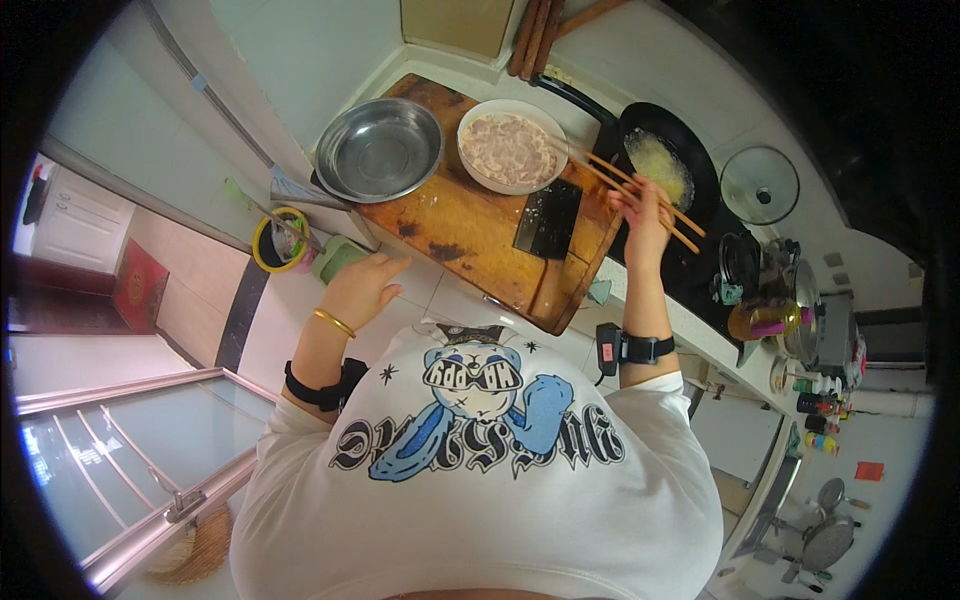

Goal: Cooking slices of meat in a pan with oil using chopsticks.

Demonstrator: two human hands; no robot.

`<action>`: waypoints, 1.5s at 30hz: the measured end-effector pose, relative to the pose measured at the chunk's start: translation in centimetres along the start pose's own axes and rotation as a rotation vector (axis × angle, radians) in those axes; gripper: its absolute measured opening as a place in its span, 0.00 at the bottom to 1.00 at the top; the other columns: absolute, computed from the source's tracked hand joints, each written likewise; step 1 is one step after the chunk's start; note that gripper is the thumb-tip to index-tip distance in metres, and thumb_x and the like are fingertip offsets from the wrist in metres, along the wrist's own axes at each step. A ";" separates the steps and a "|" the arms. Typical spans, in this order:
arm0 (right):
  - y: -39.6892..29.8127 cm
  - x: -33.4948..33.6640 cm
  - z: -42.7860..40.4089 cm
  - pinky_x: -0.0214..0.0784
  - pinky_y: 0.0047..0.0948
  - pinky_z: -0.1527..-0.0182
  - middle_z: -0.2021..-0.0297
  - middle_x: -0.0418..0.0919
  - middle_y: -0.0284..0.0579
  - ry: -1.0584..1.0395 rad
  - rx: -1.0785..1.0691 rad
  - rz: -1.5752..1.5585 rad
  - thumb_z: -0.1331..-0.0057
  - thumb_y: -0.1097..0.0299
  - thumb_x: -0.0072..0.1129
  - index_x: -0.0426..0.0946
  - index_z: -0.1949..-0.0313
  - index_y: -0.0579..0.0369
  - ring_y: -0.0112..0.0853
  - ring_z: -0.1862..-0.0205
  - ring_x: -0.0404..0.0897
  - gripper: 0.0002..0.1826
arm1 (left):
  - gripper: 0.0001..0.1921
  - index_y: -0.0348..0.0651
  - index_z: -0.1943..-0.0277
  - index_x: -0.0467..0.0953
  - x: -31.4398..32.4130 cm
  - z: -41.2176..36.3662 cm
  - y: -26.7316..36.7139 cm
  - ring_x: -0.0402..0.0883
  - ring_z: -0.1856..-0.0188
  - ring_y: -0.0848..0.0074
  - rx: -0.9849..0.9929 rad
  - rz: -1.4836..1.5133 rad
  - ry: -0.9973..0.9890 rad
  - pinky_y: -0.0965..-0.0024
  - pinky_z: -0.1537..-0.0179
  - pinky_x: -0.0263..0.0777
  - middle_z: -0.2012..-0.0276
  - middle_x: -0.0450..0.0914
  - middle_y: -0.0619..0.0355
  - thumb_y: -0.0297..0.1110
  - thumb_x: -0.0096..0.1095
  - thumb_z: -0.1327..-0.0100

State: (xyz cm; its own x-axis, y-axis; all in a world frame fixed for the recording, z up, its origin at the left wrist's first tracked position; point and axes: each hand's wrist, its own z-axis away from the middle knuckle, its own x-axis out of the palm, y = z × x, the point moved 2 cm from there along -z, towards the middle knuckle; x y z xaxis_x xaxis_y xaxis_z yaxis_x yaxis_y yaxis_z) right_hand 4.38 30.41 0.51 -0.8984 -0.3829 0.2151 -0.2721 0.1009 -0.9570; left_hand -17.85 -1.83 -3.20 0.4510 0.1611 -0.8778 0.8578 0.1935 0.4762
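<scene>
My right hand [646,217] grips a pair of long wooden chopsticks [679,225]. Their blurred tips reach over the right rim of a white bowl [564,161]; I cannot tell whether they pinch anything. Pale pieces that look like battered meat [510,150] fill that bowl. Just right of the bowl, a black frying pan [697,135] on the stove holds bubbling yellowish oil [660,169] with pale food in it. My left hand [367,291] is empty, thumb apart from the fingers, off the near left edge of the wooden cutting board [480,232].
A steel basin [379,150] and a cleaver's dark blade [549,219] lie on the board. Behind the pan rests a glass lid [760,185]. An oil bottle [765,319] stands at the right. On the floor at left is a yellow-rimmed bin [259,244].
</scene>
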 end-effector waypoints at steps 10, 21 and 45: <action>8.2 2.1 -2.6 0.74 0.26 0.67 0.64 0.74 0.51 0.037 0.243 -0.049 0.33 0.58 0.45 0.68 0.58 0.65 0.38 0.68 0.80 0.19 | 0.20 0.42 0.51 0.72 0.0 0.7 -0.4 0.74 0.61 0.59 0.002 0.010 0.001 0.62 0.60 0.68 0.64 0.74 0.51 0.31 0.61 0.49; 12.0 1.5 -3.0 0.76 0.34 0.61 0.61 0.72 0.60 0.298 0.322 -0.457 0.31 0.57 0.37 0.67 0.61 0.68 0.49 0.61 0.77 0.21 | 0.20 0.42 0.51 0.72 -0.3 0.9 -0.5 0.75 0.60 0.60 -0.028 0.016 -0.005 0.63 0.59 0.69 0.64 0.75 0.51 0.32 0.61 0.49; 5.5 1.3 -2.3 0.77 0.32 0.62 0.63 0.71 0.62 0.212 0.269 -0.636 0.31 0.57 0.37 0.64 0.58 0.71 0.46 0.64 0.78 0.23 | 0.21 0.43 0.50 0.71 0.5 -0.4 0.0 0.74 0.59 0.59 0.073 0.016 0.000 0.62 0.59 0.69 0.61 0.75 0.51 0.31 0.61 0.50</action>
State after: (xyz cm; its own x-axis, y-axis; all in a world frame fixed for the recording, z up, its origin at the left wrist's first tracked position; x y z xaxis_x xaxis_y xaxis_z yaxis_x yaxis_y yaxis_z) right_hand 0.98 32.56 -4.01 -0.6492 -0.1029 0.7536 -0.6949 -0.3226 -0.6427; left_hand -17.75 -1.40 -3.64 0.4652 0.1637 -0.8700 0.8659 0.1200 0.4856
